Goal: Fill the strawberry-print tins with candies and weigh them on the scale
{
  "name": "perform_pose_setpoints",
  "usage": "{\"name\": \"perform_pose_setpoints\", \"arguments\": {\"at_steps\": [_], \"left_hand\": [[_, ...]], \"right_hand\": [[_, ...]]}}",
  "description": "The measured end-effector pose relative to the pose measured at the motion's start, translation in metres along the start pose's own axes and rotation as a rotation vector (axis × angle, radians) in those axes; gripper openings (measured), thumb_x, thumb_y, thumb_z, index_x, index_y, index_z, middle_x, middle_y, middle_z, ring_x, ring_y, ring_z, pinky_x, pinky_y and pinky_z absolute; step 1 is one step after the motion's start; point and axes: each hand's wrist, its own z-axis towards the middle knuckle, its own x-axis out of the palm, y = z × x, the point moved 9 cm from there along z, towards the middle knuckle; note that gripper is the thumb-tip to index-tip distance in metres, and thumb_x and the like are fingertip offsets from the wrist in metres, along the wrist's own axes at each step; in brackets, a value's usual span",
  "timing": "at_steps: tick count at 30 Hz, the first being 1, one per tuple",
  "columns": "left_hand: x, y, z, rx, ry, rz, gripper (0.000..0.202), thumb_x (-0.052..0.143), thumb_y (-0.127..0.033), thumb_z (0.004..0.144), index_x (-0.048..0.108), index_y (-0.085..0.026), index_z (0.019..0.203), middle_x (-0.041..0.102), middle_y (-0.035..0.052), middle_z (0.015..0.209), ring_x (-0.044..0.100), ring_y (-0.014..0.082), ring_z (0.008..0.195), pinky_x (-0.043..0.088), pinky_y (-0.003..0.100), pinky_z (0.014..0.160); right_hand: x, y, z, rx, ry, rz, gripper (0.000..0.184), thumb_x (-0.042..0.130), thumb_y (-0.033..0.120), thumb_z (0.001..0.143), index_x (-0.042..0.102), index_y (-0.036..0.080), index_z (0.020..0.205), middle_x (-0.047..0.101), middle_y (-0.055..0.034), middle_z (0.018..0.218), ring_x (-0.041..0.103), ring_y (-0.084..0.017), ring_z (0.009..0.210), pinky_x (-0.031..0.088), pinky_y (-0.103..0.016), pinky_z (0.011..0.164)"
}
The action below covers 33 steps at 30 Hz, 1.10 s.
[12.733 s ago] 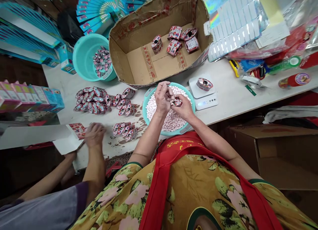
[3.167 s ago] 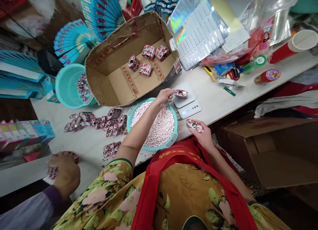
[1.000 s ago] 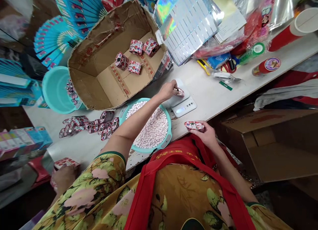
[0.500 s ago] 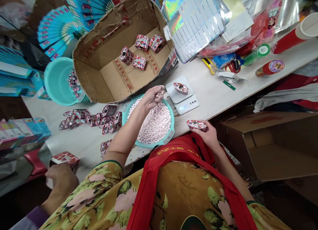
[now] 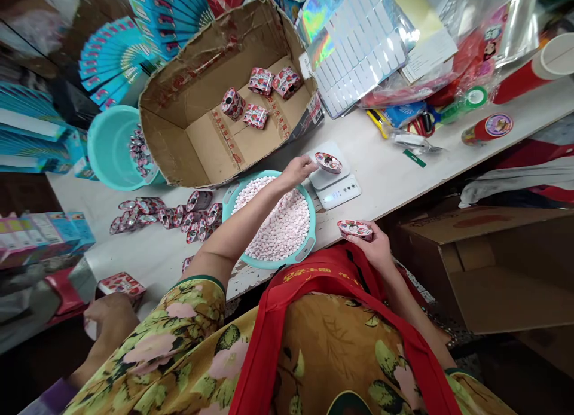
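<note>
While the open tin [image 5: 329, 162] sits on the scale [image 5: 341, 189], evidently for weighing, the left hand [image 5: 298, 168] hovers beside it, fingertips bunched; the right hand [image 5: 375, 246], fingers curled, clamps a second tin [image 5: 355, 229], apparently in reserve.

White worktable [image 5: 394, 170] — chipped front edge; open cardboard carton [image 5: 493, 271] on dark floor [image 5: 529, 373], right.

Single head-worn view: it looks forward and steeply down from above the wearer's own torso, at arm's length from the desk [image 5: 390, 170], whose near edge crosses mid-frame diagonally. Left hand [image 5: 296, 168] and right hand [image 5: 375, 247] sit near centre.
</note>
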Motion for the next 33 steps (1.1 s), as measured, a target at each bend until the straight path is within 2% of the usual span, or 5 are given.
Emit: {"name": "perform_pose_setpoints", "arguments": {"at_steps": [8,18,27,30,33], "left_hand": [[0.029,-0.035,0.042,0.123,-0.052,0.626,0.021,0.069,-0.036,0.083,0.064,-0.020,0.095,0.066,0.0063,0.086,0.058,0.0225,0.083,0.033,0.030,0.067],[-0.022,-0.009,0.015,0.004,-0.162,-0.272,0.029,0.063,-0.042,0.091,0.049,-0.020,0.079,0.032,-0.0074,0.055,0.027,0.0076,0.046,0.023,0.022,0.050],[0.030,-0.032,0.014,0.215,0.005,0.947,0.034,0.062,-0.035,0.091,0.066,-0.024,0.124,0.073,0.0106,0.103,0.066,0.0291,0.097,0.043,0.034,0.076],[0.049,-0.034,0.018,0.263,0.054,1.087,0.032,0.048,-0.024,0.097,0.068,-0.019,0.122,0.074,0.0169,0.109,0.068,0.0315,0.100,0.044,0.036,0.076],[0.025,-0.041,-0.005,0.219,-0.063,1.062,0.033,0.044,-0.024,0.100,0.070,-0.018,0.117,0.075,0.0172,0.107,0.070,0.0306,0.097,0.044,0.035,0.074]], "right_hand": [[-0.013,-0.002,0.014,-0.008,-0.023,0.014,0.055,0.088,0.045,0.062,0.071,0.019,0.108,0.075,-0.0084,0.104,0.071,-0.024,0.094,0.057,-0.042,0.090],[-0.016,-0.003,0.014,0.031,-0.052,0.086,0.055,0.089,0.043,0.058,0.069,0.019,0.102,0.076,-0.0082,0.102,0.072,-0.024,0.092,0.057,-0.043,0.093],[-0.017,-0.001,0.006,0.037,-0.063,0.073,0.054,0.090,0.041,0.058,0.069,0.019,0.102,0.076,-0.0065,0.101,0.071,-0.023,0.092,0.056,-0.041,0.091],[-0.017,0.003,0.010,0.037,-0.069,0.090,0.055,0.090,0.040,0.057,0.068,0.019,0.102,0.075,-0.0057,0.100,0.070,-0.022,0.091,0.056,-0.040,0.091],[-0.012,0.019,0.030,-0.034,-0.100,0.097,0.055,0.090,0.039,0.058,0.066,0.020,0.103,0.073,-0.0036,0.101,0.069,-0.020,0.092,0.056,-0.039,0.092]]}}
